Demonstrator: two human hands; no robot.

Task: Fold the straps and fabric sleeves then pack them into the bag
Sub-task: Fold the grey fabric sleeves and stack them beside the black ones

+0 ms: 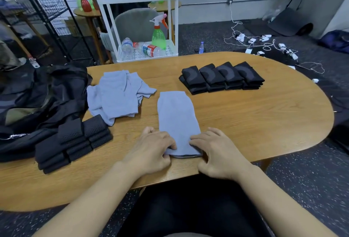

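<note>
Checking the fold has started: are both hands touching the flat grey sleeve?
Touching. The head view shows the left hand and right hand pinching the near corners of the grey sleeve.

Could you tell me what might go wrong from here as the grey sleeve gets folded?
1. Both hands, left and right, pinch only the near corners of the sleeve; lifted unevenly, the fold may come out skewed.
2. The unfolded grey pile lies close to its left, so a swept fold could catch it.
3. The black stack sits near the table edge, and the left forearm might nudge it.
</note>
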